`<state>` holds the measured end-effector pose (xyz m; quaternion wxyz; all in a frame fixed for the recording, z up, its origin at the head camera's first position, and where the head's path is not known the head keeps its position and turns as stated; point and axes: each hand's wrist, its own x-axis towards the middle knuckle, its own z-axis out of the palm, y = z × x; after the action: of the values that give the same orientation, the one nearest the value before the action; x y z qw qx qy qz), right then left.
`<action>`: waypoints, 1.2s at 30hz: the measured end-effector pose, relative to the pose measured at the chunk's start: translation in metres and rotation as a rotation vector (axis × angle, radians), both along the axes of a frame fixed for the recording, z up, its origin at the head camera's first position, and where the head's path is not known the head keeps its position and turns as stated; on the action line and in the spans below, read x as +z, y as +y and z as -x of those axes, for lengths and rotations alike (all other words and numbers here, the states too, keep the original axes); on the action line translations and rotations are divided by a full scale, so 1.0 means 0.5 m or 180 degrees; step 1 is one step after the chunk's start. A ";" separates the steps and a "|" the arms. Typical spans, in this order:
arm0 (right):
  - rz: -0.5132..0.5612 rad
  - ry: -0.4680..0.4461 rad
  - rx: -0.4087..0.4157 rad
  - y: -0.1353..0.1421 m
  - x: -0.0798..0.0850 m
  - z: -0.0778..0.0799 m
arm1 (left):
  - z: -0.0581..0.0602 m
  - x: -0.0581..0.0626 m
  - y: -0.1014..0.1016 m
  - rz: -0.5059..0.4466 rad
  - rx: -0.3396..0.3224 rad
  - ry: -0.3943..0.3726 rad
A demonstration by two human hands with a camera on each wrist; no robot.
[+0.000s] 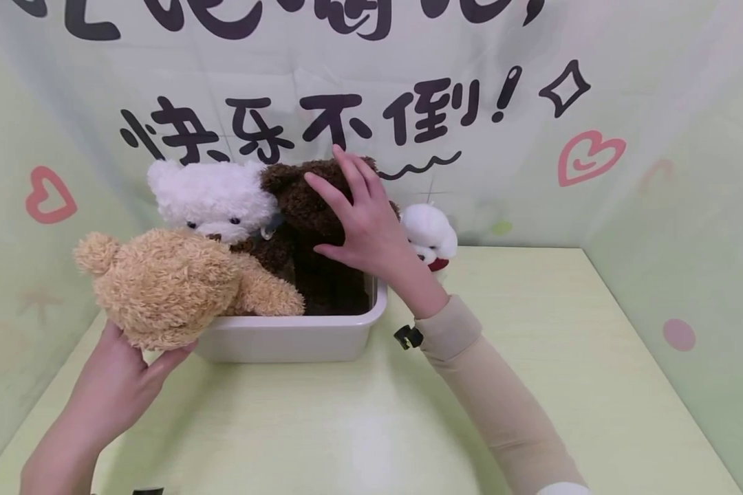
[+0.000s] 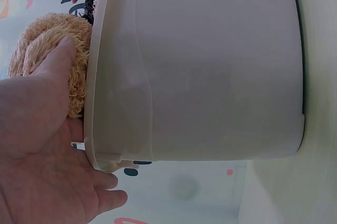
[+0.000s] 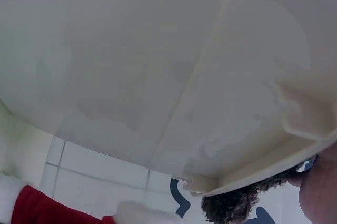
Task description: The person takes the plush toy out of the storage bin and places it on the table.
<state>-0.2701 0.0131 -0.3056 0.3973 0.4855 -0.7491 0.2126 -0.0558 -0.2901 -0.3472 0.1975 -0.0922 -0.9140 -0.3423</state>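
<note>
A tan teddy bear leans over the front left rim of a white plastic bin. My left hand holds its head from below; in the left wrist view the thumb presses into the curly plush while other fingers reach past the bin's corner. Over the bin's right part, my right hand is spread in front of a dark brown plush bear, which it partly hides. A white teddy bear sits at the back left inside the bin, behind the tan one.
Right behind the bin stands a small white plush dog with red at its neck, partly hidden by my right arm. The bin rests on a pale yellow table. Printed fabric walls enclose the back and sides.
</note>
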 end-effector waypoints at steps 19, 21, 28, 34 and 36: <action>-0.0072 -0.0166 -0.0212 -0.008 -0.016 -0.007 | -0.003 -0.003 -0.001 0.0052 0.0083 -0.0020; -0.0073 -0.0178 -0.0220 -0.007 -0.017 -0.008 | -0.003 -0.003 -0.002 0.0052 0.0092 -0.0029; -0.0164 -0.0137 -0.0279 -0.005 -0.015 -0.014 | -0.003 -0.005 -0.003 0.0065 0.0129 -0.0034; -0.0215 0.0011 -0.0269 -0.003 -0.018 -0.017 | -0.003 -0.004 -0.002 0.0050 0.0121 -0.0030; -0.0206 0.0107 -0.0270 -0.003 -0.018 -0.019 | -0.004 -0.005 -0.002 0.0043 0.0121 -0.0020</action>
<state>-0.2608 0.0118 -0.3145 0.4026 0.4694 -0.7688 0.1630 -0.0539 -0.2914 -0.3495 0.2005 -0.0750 -0.9184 -0.3326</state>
